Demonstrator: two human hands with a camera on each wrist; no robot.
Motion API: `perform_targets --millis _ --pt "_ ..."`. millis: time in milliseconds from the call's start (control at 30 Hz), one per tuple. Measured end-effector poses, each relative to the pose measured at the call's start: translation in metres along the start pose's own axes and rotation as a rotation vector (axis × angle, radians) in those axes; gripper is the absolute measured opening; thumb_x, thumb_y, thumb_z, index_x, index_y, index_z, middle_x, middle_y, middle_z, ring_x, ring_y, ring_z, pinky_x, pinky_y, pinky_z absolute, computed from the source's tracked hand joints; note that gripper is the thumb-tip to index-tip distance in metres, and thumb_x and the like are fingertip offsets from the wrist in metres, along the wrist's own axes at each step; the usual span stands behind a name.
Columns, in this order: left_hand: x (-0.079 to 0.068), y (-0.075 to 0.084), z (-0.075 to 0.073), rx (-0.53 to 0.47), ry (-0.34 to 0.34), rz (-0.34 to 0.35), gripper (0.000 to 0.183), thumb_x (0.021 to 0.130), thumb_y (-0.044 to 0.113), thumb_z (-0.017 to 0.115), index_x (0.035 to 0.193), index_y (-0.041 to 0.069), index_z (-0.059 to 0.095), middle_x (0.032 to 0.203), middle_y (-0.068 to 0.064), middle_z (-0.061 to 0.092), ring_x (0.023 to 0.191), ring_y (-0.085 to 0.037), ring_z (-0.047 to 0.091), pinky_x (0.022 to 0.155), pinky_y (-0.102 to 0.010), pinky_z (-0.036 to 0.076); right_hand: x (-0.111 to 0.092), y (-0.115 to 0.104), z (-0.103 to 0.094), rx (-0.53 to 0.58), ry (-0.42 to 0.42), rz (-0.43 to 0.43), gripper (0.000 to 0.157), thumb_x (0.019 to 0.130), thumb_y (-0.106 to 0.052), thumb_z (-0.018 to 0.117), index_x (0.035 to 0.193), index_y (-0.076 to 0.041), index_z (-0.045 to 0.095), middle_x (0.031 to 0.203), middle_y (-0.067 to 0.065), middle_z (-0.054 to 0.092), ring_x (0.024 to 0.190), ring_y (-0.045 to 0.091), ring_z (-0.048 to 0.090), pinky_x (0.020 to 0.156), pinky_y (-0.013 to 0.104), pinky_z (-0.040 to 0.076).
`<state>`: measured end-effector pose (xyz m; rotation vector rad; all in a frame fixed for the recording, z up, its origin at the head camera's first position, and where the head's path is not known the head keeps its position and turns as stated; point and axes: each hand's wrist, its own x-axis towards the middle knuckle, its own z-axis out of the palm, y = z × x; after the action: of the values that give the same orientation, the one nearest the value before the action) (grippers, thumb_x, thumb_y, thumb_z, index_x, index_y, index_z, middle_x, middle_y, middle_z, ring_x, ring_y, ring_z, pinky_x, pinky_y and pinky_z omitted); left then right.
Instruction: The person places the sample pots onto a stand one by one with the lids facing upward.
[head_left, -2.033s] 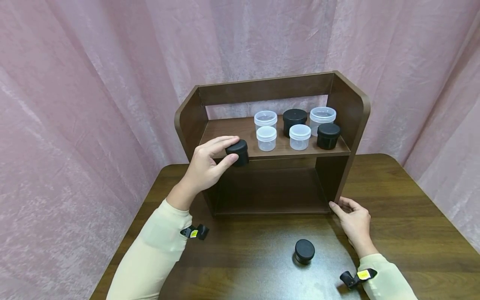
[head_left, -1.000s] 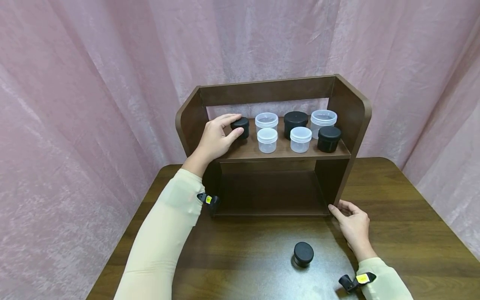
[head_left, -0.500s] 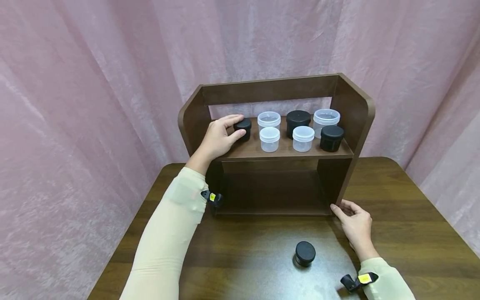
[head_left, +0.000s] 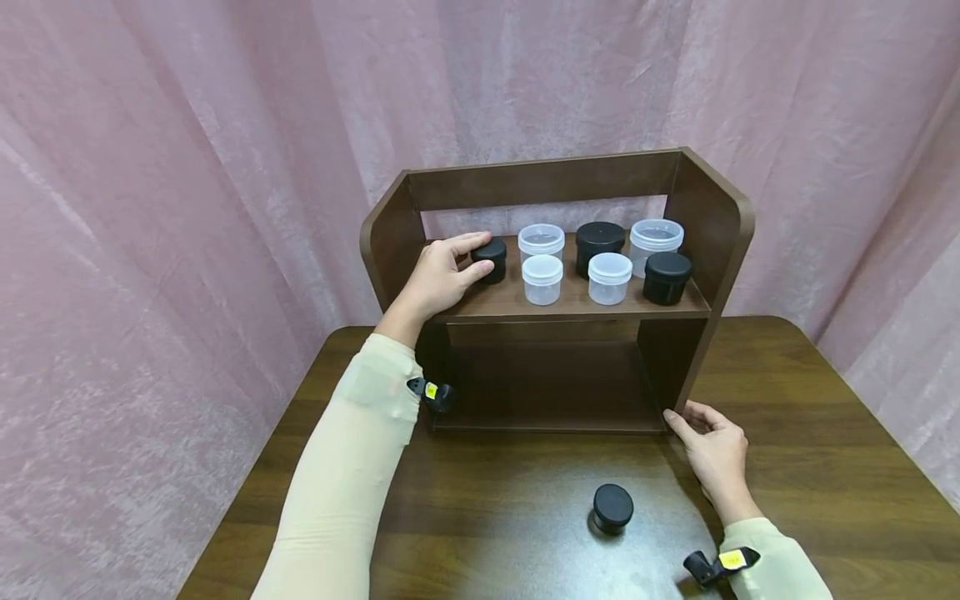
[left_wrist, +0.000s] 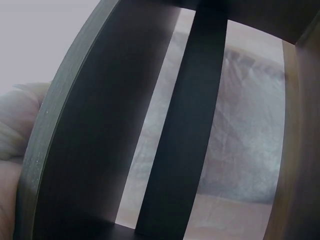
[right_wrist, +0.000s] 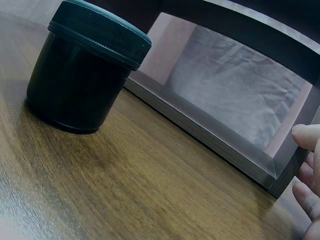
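Note:
My left hand (head_left: 438,279) pinches a small black jar (head_left: 492,260) with a screw lid between thumb and fingers. The jar is upright at the left of the upper board of a brown wooden shelf (head_left: 570,310). In the left wrist view, part of that hand (left_wrist: 17,120) shows beyond the shelf's side panel; the jar is out of sight there. My right hand (head_left: 716,454) grips the shelf's lower right front corner, thumb at the front edge. A second black jar (head_left: 612,508) stands upright on the table, left of the right hand; it looms large in the right wrist view.
Right of the held jar, clear tubs (head_left: 542,243) and a large black jar (head_left: 600,248) form a back row. Small white-lidded tubs (head_left: 542,279) and a black jar (head_left: 667,277) stand in front. A pink curtain (head_left: 300,125) hangs behind the wooden table (head_left: 480,508).
My left hand has raised the black jar from before the shelf's front edge and brought it back onto the upper board. Over the last half second it has barely moved. The right hand stays put.

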<state>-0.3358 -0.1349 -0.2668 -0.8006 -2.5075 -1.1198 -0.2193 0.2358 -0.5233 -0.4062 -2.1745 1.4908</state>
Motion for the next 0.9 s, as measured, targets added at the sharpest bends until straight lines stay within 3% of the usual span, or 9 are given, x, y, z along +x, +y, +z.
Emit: perform_targets --millis 900 --pt "-0.0003 0.0021 0.0005 -0.015 0.003 -0.029 0.046 0.091 0.017 0.068 0.135 0.011 0.057 0.137 -0.002 0.055 0.125 -0.011 0.05 0.099 -0.022 0.043 -0.0027 -0.0051 -0.0032 0.0 -0.017 0.005 0.037 0.079 -0.032 0.08 0.103 -0.005 0.072 0.087 -0.008 0.069 0.079 -0.005 0.059 0.064 0.01 0.045"
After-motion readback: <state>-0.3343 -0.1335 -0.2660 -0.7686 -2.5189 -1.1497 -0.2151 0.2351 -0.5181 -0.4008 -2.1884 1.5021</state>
